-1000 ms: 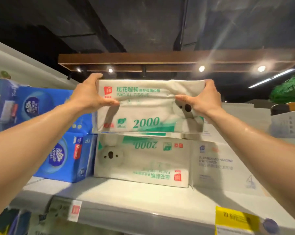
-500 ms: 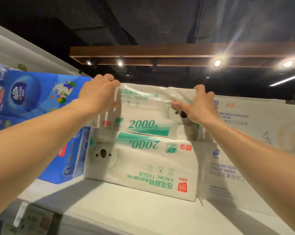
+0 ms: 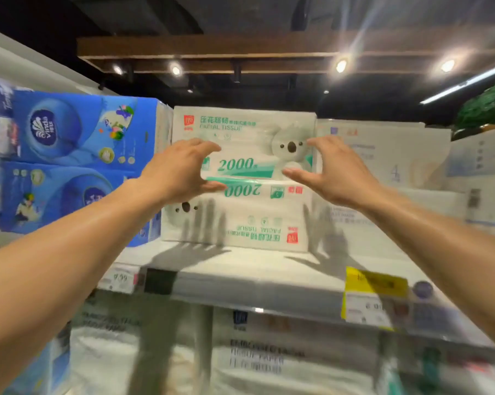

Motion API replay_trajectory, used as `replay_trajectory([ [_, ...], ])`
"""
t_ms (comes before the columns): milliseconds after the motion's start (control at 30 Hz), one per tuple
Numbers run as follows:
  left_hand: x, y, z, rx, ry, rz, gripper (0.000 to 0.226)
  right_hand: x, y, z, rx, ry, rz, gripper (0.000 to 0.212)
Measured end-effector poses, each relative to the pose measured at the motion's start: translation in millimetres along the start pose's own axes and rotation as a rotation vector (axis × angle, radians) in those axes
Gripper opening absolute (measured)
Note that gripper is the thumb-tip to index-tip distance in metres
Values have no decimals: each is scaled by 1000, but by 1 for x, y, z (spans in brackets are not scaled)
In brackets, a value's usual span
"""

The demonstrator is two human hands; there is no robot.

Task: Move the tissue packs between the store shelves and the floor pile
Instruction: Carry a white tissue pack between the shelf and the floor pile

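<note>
A white facial tissue pack (image 3: 242,132) with green "2000" print and a koala sits on the top shelf (image 3: 252,269), stacked on a second, upside-down pack (image 3: 249,220) of the same kind. My left hand (image 3: 181,169) and my right hand (image 3: 337,172) hover in front of the upper pack, apart from it, fingers spread and loosely curved, holding nothing.
Blue Vinda tissue packs (image 3: 78,129) are stacked to the left of the white pair. Pale toilet paper packs (image 3: 383,155) stand to the right. Price tags, one yellow (image 3: 374,289), line the shelf edge. More white packs (image 3: 255,354) fill the shelf below.
Both hands gripped the upper pack's ends and set it on the lower pack. They have now let go and drawn back toward me. The camera has tilted down.
</note>
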State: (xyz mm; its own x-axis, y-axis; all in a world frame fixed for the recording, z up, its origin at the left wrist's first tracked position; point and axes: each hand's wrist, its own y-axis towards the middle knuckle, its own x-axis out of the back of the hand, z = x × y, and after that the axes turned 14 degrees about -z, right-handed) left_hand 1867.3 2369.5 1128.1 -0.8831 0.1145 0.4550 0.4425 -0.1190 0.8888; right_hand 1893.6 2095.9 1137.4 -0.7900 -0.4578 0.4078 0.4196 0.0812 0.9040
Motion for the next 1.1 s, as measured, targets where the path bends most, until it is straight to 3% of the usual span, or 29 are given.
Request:
replay_trajectory([
  [233,42,-110,-60,-192,-356,153,88,79,-169,40,-110,-25,82,78],
  [433,63,-226,-146,-362,-619,387,99,153,-342,27,-383,-126,280,88],
  [500,65,-266,-190,-406,-686,472,94,186,-404,14,-517,-177,351,79],
  [700,81,-384,-356,-582,-868,730,90,317,-584,-27,-942,-308,340,69],
  [833,114,-467,-489,-652,-986,888,90,429,-678,-48,-1141,-409,395,90],
  [967,166,-529,-636,-750,-1060,1005,83,557,-756,-72,-1293,-490,328,68],
  [1033,193,-549,-704,-771,-1115,1027,84,619,-788,-82,-1413,-571,322,77],
  [1100,220,-565,-767,-814,-1164,1058,86,678,-816,-94,-1451,-663,278,106],
])
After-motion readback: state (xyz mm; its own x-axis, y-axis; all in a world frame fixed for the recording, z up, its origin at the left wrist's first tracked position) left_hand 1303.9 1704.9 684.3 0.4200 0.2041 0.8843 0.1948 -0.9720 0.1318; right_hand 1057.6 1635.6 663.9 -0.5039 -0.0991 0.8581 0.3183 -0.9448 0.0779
